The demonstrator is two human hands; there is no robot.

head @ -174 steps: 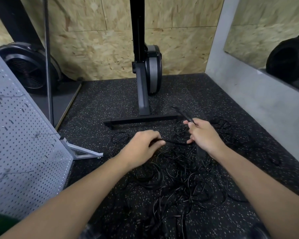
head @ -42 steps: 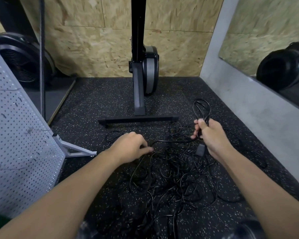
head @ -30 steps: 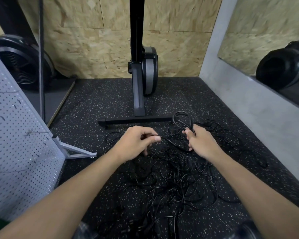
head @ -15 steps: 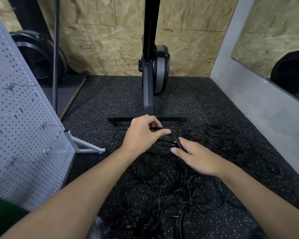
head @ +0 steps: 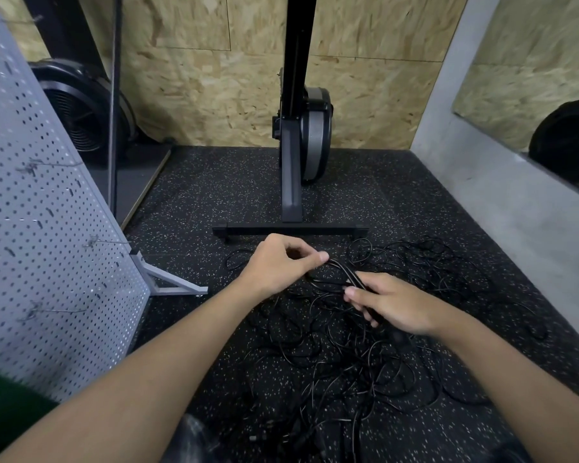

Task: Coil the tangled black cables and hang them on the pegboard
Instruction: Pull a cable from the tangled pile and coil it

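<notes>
Black cables [head: 335, 359] look light, limp and snag-prone, tangled on the floor [head: 194, 195] at 6 o'clock; left hand [head: 278, 265] pinches and right hand [head: 398, 305] grips one doubled strand [head: 343, 272], best hold there; pegboard [head: 37, 235] at 9 o'clock.

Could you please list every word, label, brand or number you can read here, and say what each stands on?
There are none: no lettering shows on the pegboard, the black upright machine, the tangled cables, the chipboard wall or the fan at the left.
</notes>
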